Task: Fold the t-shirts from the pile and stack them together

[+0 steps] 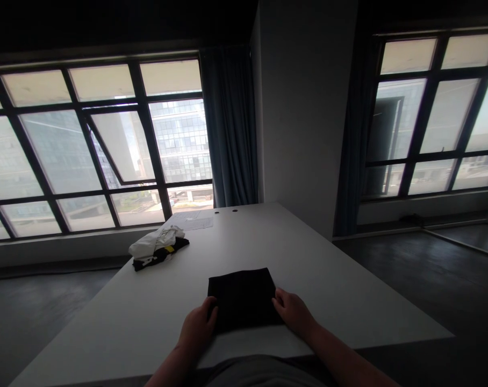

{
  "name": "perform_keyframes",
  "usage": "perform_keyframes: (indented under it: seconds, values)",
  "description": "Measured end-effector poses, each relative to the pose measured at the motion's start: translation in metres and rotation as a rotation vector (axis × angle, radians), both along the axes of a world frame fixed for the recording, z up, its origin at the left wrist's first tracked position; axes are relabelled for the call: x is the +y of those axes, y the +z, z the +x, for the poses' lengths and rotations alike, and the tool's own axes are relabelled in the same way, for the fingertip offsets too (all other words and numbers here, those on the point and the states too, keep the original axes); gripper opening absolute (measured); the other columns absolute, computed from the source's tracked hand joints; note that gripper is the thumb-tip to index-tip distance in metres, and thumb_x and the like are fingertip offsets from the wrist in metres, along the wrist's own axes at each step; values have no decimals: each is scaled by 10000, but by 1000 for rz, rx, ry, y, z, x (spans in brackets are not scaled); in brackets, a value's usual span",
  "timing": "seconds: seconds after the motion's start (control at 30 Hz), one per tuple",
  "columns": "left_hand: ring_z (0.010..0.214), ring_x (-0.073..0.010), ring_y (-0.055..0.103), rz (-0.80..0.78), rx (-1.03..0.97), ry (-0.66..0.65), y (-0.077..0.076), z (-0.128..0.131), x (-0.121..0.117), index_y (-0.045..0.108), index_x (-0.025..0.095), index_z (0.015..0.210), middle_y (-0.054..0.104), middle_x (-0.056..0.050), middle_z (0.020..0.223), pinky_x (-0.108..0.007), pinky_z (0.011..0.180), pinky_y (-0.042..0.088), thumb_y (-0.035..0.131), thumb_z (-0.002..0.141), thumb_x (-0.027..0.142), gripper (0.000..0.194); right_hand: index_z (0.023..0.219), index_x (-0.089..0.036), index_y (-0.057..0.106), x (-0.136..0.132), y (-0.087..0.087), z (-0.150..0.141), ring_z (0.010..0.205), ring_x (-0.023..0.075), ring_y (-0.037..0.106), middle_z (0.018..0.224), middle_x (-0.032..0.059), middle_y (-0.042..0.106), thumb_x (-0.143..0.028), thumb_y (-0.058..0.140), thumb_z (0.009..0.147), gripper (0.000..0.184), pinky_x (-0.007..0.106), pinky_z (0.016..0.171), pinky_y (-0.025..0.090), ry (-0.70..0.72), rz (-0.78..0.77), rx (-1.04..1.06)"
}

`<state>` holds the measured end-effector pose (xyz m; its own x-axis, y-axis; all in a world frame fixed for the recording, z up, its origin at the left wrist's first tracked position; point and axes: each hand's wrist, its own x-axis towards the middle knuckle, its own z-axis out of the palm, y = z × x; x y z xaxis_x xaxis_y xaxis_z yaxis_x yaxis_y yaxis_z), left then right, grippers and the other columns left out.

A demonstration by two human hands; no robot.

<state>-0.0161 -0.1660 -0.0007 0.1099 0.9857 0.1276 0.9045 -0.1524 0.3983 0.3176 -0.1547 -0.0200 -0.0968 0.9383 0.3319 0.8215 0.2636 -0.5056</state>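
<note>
Black, folded rectangular cloth (242,298) wants gentle, even tension — left hand (199,324) and right hand (294,312) pinch its opposite edges between thumb and fingers.

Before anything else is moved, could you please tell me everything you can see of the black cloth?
The black cloth looks like soft, plain fabric, roughly rectangular, its layers too dark to tell. It lies near the table's close edge, the left hand at its left side, the right hand at its right.

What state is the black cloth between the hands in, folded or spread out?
Folded, it seems: the black cloth forms a compact, straight-edged rectangle, left hand and right hand at its sides.
</note>
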Motion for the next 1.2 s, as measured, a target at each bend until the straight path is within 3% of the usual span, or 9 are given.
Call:
perform_keyframes:
  seconds: [0.5,1.2]
  values:
    - [1158,-244,714,-77,-40,-15,3,1,4,580,290,1368,772,-57,1220,-316,959,502,405,1029,319,383,738,-235,416,9,-10,0,602,140,487,657,-25,548,-255,486,943,217,281,620,265,-18,-10,2]
    - [1130,-242,724,-43,-8,0,3,1,2,581,261,1369,779,-66,1189,-301,924,497,427,1037,335,373,745,-232,454,3,-4,1,595,143,500,649,-28,530,-246,495,938,198,274,611,267,-8,-1,9]
